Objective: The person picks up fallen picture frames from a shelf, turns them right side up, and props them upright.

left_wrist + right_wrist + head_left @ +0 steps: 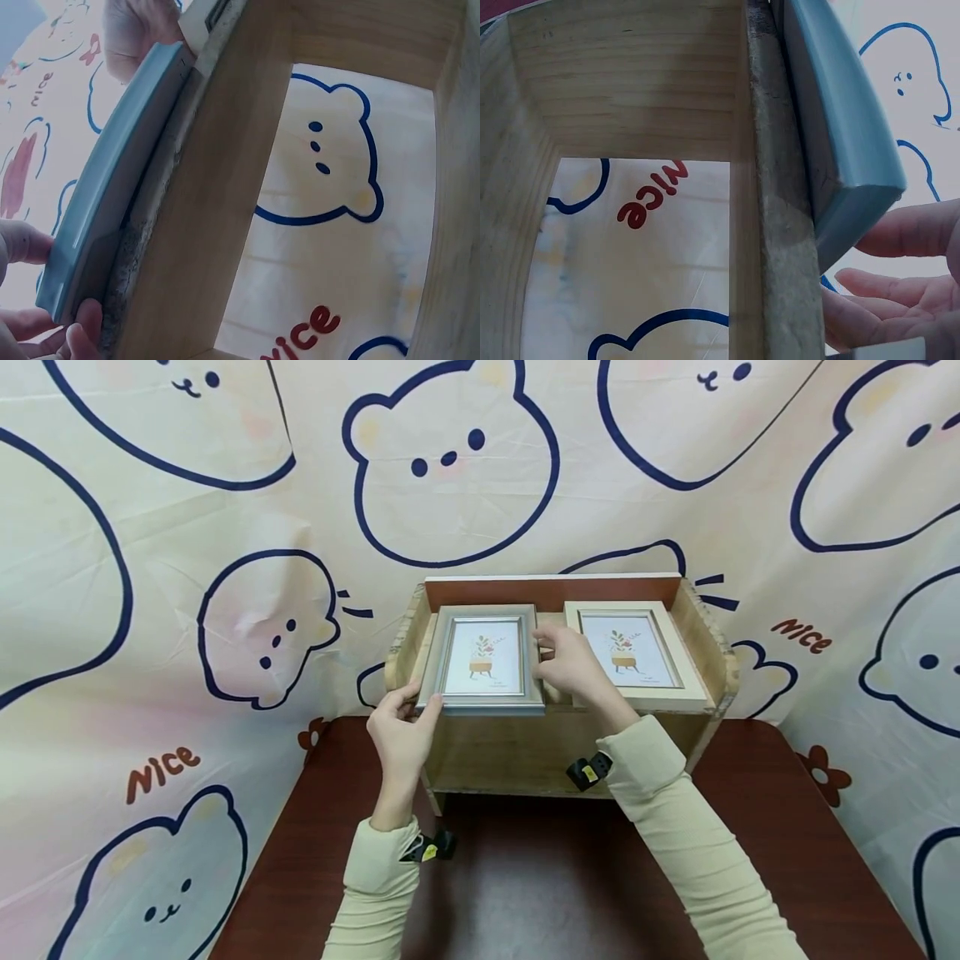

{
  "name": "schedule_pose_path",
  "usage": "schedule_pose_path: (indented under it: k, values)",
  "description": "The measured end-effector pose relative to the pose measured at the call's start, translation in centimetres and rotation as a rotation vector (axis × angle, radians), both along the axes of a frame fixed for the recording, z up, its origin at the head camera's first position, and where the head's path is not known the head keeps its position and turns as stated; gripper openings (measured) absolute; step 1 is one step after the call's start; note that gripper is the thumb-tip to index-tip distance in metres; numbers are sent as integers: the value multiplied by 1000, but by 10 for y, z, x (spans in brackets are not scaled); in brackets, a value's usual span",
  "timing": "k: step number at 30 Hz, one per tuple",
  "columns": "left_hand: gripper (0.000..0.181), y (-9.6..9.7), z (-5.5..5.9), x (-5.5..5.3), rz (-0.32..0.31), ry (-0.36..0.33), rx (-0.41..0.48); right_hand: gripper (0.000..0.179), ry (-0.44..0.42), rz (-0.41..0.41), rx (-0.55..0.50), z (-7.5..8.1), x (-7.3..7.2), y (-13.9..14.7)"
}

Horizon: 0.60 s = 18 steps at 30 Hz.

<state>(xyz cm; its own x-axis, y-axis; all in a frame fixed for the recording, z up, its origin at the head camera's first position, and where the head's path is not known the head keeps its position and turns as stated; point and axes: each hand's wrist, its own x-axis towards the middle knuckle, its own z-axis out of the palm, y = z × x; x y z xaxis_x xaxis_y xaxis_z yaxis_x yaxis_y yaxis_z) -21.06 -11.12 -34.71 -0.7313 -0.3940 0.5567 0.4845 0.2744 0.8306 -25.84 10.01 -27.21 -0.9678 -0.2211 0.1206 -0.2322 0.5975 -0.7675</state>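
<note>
With your left hand [401, 735] pinching the near-left corner of the silver picture frame [483, 656] atop the wooden shelf [495, 756], and your right hand [573, 664] at its right edge, grip indeterminable, hold it level and square, clear of the cream picture frame [630, 652].

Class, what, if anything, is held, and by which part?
The left hand pinches the silver-framed picture by its near left corner; the right hand is at its right edge, grip unclear.

My head view is bright; soft glare and shadows mark the dark-red tabletop [528, 868] before the wooden shelf [502, 756]. My wrist views: dimmer, hazy, silver picture frame [105, 195] tinted blue.
</note>
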Motion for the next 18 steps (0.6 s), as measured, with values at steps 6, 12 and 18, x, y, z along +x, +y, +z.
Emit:
schedule_pose_path:
  k: [6,12,18]
  values:
    - [29,2,3,8,-59,-24,115,61,-1,-46,-74,0,2,-2]
    - [29,9,14,22,-86,22,125,68,-37,-65,-153,-1,-3,1]
    - [29,7,10,22,-111,66,114,63,-104,-24,-195,1,-8,5]
